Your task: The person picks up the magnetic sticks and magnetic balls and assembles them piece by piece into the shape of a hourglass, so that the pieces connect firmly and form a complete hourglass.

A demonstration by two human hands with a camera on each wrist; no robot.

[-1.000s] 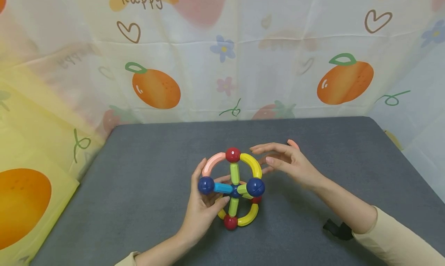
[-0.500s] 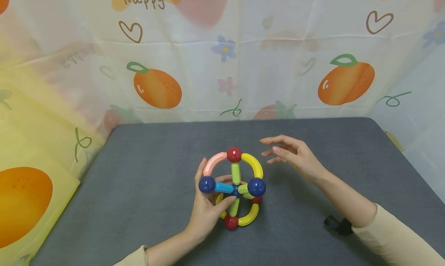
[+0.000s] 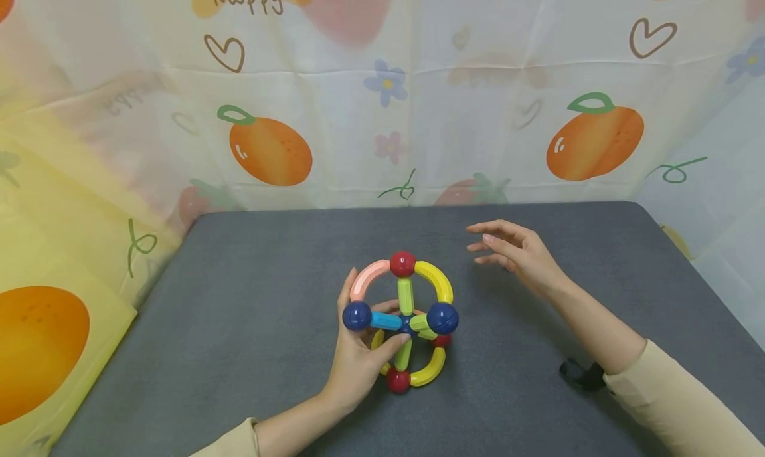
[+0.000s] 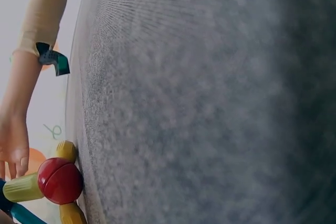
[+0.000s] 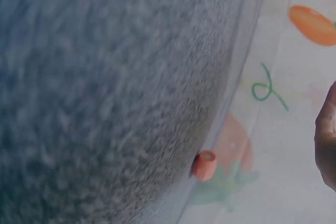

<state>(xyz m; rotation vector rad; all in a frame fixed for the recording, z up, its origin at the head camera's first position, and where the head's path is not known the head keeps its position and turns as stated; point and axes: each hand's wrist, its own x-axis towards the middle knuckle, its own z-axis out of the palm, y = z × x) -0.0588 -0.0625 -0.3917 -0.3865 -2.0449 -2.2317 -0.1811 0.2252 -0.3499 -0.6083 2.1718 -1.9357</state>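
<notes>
A ball-and-stick building toy point(image 3: 406, 302) stands upright on the table in the head view. Red and dark blue balls join yellow and pink curved sticks into rings, with green and blue straight sticks meeting at a blue centre ball. My left hand point(image 3: 357, 361) holds it from the left, thumb at the centre and fingers behind. My right hand point(image 3: 518, 251) hovers to the toy's right, fingers loosely bent, touching nothing. In the left wrist view a red ball point(image 4: 60, 181) of the toy shows close up. My right hand point(image 5: 326, 137) appears partly at the right wrist view's edge.
A small orange-pink piece point(image 5: 205, 165) lies on the table in the right wrist view; in the head view my right hand hides it. The grey table point(image 3: 269, 264) ends at a printed cloth point(image 3: 454, 131). A black strap device point(image 3: 582, 375) sits at my right wrist.
My right hand has drawn away from the toy, rightward and toward the back. The pink piece beyond it has gone out of sight behind it. My left hand keeps its hold.
</notes>
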